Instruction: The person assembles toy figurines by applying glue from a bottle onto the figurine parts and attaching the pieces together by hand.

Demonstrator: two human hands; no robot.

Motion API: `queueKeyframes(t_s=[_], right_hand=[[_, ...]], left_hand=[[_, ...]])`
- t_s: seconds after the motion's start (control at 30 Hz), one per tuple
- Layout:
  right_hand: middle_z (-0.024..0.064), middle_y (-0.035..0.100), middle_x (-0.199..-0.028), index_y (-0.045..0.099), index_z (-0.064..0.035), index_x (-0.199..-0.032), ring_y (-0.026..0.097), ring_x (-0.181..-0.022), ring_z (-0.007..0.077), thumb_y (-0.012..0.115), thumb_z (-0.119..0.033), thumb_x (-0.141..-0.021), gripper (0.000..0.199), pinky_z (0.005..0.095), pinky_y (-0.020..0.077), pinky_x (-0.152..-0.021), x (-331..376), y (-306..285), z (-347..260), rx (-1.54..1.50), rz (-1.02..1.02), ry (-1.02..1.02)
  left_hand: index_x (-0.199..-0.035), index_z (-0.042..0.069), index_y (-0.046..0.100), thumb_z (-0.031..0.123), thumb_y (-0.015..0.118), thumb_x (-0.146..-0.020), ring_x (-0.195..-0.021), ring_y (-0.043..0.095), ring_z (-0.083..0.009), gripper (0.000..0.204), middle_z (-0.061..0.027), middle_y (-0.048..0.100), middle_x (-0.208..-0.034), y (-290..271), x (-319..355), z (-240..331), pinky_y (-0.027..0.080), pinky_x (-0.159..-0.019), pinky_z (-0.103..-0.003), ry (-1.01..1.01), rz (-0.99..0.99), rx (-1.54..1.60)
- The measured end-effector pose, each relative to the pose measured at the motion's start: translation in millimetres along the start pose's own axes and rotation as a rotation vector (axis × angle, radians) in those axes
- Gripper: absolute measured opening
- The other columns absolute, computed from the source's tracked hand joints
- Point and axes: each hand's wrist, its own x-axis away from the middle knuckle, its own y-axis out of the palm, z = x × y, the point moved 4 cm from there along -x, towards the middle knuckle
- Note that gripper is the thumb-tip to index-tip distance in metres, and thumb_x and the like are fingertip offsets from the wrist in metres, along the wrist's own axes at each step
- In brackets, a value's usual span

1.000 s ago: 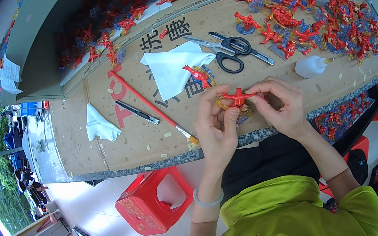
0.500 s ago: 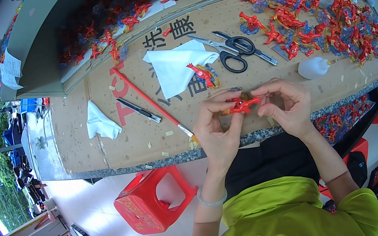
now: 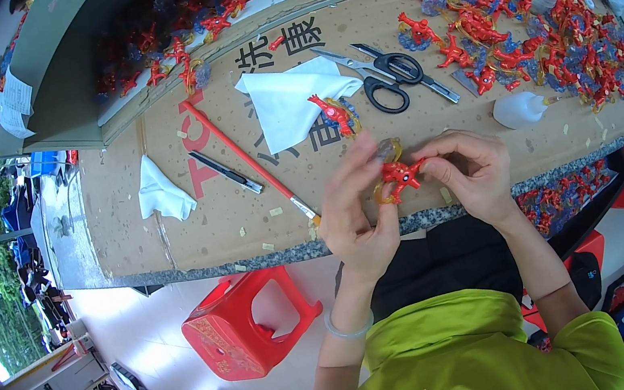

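Observation:
A small red toy figure with translucent yellow parts is held over the near edge of the bench. My right hand pinches it by one end between thumb and fingers. On its other side is my left hand, with the fingers lifted away and spread, slightly blurred; its thumb is close to the figure, and I cannot tell whether it touches. Just beyond, a second red figure with a yellow and bluish part lies against a white cloth.
Black-handled scissors, a utility knife and a red-handled brush lie on the cardboard. A white squeeze bottle stands right, before a heap of red figures. A grey cabinet holds more. A red stool stands below.
My left fingers have let go of the figure and lifted away from it. The figure has tilted in my right hand, so more of its yellow part shows.

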Motion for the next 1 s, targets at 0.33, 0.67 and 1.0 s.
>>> queueKeyframes(t_s=[0.33, 0.67, 1.0], right_hand=[[0.0122, 0.069, -0.083, 0.069, 0.0041, -0.091, 0.066, -0.071, 0.016, 0.069, 0.006, -0.08, 0.012, 0.025, 0.0512, -0.061, 4, -6, -2, -0.068, 0.208, -0.094], [0.0127, 0.068, -0.084, 0.07, 0.0024, -0.091, 0.066, -0.074, 0.0186, 0.07, 0.006, -0.077, 0.014, 0.0264, 0.0519, -0.065, 5, -7, -10, 0.083, 0.184, -0.239], [0.0118, 0.067, -0.08, 0.07, 0.0006, -0.086, 0.066, -0.068, 0.0218, 0.071, 0.006, -0.074, 0.014, 0.029, 0.0517, -0.06, 66, -52, -36, 0.221, 0.035, -0.209]], left_hand=[[-0.138, -0.006, 0.035, -0.012, 0.042, -0.07, -0.125, 0.048, -0.0251, 0.069, -0.0199, 0.047, -0.131, 3, -7, -5, 0.041, -0.104, -0.038, -0.447, -0.212, 0.338], [-0.135, -0.008, 0.037, -0.013, 0.036, -0.067, -0.119, 0.052, -0.0247, 0.068, -0.0185, 0.051, -0.122, -3, -3, -7, 0.042, -0.103, -0.037, -0.441, -0.239, 0.302], [-0.133, -0.008, 0.037, -0.011, 0.034, -0.074, -0.111, 0.058, -0.0298, 0.059, -0.0224, 0.056, -0.114, 2, 6, -22, 0.047, -0.098, -0.039, -0.371, -0.172, 0.266]])
